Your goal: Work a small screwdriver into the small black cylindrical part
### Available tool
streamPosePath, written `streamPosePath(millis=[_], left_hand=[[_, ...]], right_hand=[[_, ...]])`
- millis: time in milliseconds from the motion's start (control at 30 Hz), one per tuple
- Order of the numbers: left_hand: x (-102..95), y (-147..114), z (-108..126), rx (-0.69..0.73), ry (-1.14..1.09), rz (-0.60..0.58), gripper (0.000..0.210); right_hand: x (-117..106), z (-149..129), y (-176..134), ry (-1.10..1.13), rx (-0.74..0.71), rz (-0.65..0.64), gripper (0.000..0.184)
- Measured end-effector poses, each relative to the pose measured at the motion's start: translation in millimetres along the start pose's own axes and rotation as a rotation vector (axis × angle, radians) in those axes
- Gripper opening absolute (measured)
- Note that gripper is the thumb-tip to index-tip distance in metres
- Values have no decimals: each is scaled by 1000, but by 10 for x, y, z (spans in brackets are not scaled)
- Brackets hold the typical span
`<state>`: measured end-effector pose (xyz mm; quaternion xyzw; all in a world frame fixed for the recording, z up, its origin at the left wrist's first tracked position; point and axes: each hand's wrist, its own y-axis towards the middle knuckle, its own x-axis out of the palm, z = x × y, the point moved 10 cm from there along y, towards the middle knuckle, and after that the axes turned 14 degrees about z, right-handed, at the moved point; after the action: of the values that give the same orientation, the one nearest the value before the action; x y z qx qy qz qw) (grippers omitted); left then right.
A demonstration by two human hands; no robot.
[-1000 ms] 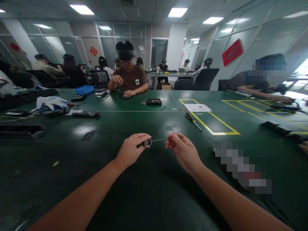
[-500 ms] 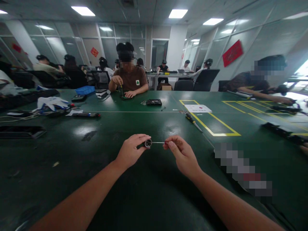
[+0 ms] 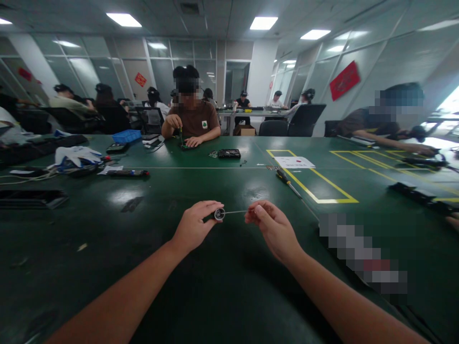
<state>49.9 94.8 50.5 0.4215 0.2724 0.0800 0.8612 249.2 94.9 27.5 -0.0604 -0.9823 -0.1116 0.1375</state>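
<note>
At a long green worktable (image 3: 229,296), a worker's left hand (image 3: 193,227) grips a small round spool (image 3: 219,214), thumb and fingers closed around it so its open face turns toward the other hand. The right hand (image 3: 274,229) pinches the free end of a thin wire (image 3: 234,211) between thumb and forefinger, the remaining fingers curled in loosely. The wire runs nearly level from spool to pinch and looks taut, the two hands held a little apart and just above the tabletop, which seems to be what keeps the strand straight and clear of the surface.

Beyond the hands, a yellow-handled screwdriver (image 3: 287,180) lies across the edge of a yellow taped rectangle (image 3: 322,191), with a white sheet of paper (image 3: 294,161) inside its far end; the tape appears to mark a set-down zone. Farther off sit a small black device (image 3: 229,153) and, to the left, a pair of white gloves (image 3: 76,154) next to a dark pen-like tool (image 3: 129,172), its exact kind too small to tell. A blue tray (image 3: 126,136) rests near the far edge.

Across the table a person in a brown shirt (image 3: 193,122) works with both hands on something small. Another person leans over the table at the right (image 3: 390,129), arms stretched forward. More people sit at desks behind.
</note>
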Motion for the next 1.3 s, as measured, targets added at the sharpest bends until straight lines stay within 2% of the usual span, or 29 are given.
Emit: streamPosePath(millis=[167, 500, 633, 767, 833, 933, 1067, 1300], left_hand=[[-15, 10, 37, -1, 7, 1, 37], [28, -10, 37, 29, 16, -18, 36], [34, -12, 37, 37, 4, -24, 36], [27, -6, 53, 36, -6, -20, 36], [22, -5, 51, 26, -6, -15, 36], [11, -1, 34, 3, -1, -10, 38], [-7, 12, 29, -17, 0, -6, 36], [-1, 0, 48, -4, -4, -8, 34]], right_hand=[[49, -101, -63, -176, -116, -41, 24], [68, -144, -101, -269, -146, -35, 27], [67, -96, -82, -209, -89, -29, 26], [24, 74, -5, 32, 103, 6, 24], [11, 115, 14, 110, 156, 22, 24], [-9, 47, 13, 88, 86, 32, 22], [18, -43, -35, -79, -32, -10, 22], [76, -131, -82, -224, -141, -55, 23]])
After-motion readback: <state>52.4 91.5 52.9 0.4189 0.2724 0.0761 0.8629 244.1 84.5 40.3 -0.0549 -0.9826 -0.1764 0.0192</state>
